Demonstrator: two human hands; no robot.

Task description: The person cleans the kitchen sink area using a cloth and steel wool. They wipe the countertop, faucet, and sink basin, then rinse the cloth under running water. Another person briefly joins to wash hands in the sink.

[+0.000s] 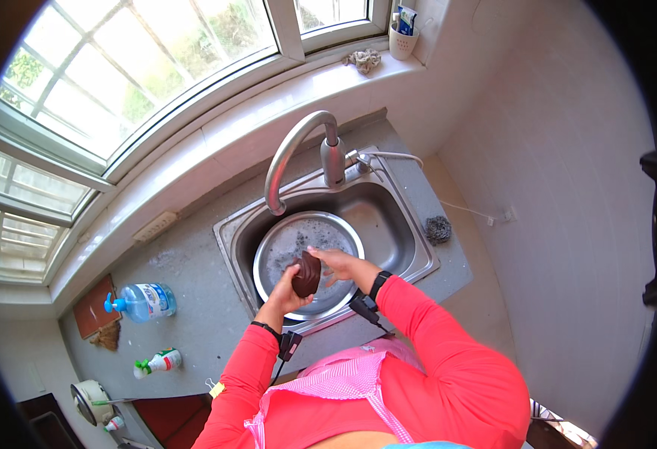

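A dark brown cloth-like item [306, 275], bunched with soft folds, is held in my left hand [288, 294] above the basin. My right hand [337, 264] is just to its right, fingers spread; one fingertip reaches the item's upper edge, and I cannot tell if it touches. Below both hands, a round metal basin [259, 269] contains water with foam and dark specks. It sits in the left part of a stainless steel sink [398, 224]. The curved faucet [300, 132] arches over the basin's far rim, and no water stream shows.
On the counter [205, 331] to the left stand a blue pump bottle [149, 302] and a green-topped spray bottle [163, 360]. A steel-wool scrubber [438, 230] lies right of the sink. The windowsill bears a crumpled rag [364, 60] and a white cup [402, 44].
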